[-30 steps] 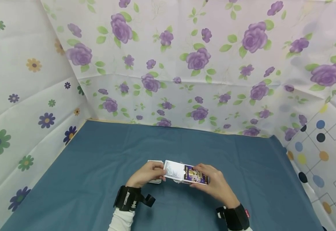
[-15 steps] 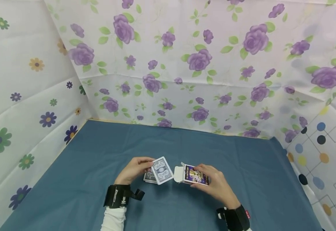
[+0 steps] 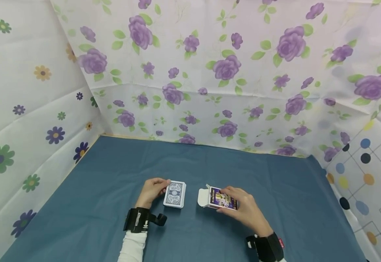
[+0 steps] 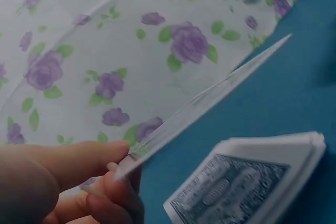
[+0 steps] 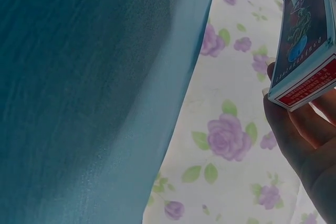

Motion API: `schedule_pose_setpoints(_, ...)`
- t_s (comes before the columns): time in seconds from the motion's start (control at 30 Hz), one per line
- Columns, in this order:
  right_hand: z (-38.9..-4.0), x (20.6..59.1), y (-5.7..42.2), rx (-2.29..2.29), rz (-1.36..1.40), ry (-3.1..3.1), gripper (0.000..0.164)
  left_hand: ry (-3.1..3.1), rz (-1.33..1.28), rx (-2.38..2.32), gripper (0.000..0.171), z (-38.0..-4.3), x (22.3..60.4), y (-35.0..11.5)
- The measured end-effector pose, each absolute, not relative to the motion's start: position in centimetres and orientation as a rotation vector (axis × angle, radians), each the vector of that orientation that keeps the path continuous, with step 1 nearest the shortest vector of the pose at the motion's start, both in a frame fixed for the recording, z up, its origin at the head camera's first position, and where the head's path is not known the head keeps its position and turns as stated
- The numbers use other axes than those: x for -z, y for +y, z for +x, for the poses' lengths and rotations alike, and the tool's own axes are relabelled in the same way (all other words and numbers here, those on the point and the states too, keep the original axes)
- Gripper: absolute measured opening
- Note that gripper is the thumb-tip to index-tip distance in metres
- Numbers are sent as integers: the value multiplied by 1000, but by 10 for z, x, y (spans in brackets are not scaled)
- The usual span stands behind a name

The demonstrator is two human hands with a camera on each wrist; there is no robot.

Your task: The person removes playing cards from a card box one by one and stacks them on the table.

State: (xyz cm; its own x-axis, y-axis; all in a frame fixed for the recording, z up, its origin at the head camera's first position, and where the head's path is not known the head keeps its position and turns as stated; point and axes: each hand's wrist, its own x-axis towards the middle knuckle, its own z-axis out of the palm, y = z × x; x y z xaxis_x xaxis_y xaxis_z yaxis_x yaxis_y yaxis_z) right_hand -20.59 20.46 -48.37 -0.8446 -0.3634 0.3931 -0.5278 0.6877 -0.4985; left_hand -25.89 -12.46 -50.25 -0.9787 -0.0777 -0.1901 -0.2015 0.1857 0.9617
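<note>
My left hand (image 3: 152,190) pinches a playing card (image 4: 173,126) by one edge between thumb and fingers. In the left wrist view the card is seen almost edge-on, apart from a stack of playing cards (image 4: 226,190) with blue-patterned backs upward. From the head view, the card and the stack overlap and I cannot tell them apart. My right hand (image 3: 243,207) grips a purple and white playing-card box (image 3: 223,198) by its long sides. The box lies tilted sideways with its white flap (image 3: 203,197) folded out toward the cards. Whatever is inside the box is hidden.
A blue cloth (image 3: 138,160) covers the table. Floral sheets (image 3: 203,116) hang at the back, with patterned sheets at the left (image 3: 30,153) and right (image 3: 370,189). Black straps are around both wrists.
My left hand has drawn a card out at the box's open end and carried it left over the stack. The right hand has kept hold of the box nearly in place.
</note>
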Motion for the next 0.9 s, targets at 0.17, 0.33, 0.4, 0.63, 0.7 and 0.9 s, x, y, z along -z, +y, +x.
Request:
schedule_pose_setpoints(0.17,-207,483,205,-901,711,-2643,55,2468,-348,-1901,24,-260,512,-120)
schedule_pose_setpoints(0.33,-206,483,205,-901,706,-2656,55,2585,-361,-1860,21,-258,517,-115)
schedule_pose_setpoints(0.4,-206,484,205,-902,702,-2662,55,2640,-362,-1839,20,-257,518,-112)
schedule_pose_setpoints(0.63,-206,486,205,-897,696,-2666,55,2829,-372,-1704,18,-258,521,-104)
schedule_pose_setpoints(0.7,-206,486,205,-900,696,-2666,55,2864,-389,-1658,18,-259,521,-103)
schedule_pose_setpoints(0.9,-206,486,204,-903,692,-2664,55,2885,-457,-1596,19,-262,521,-99)
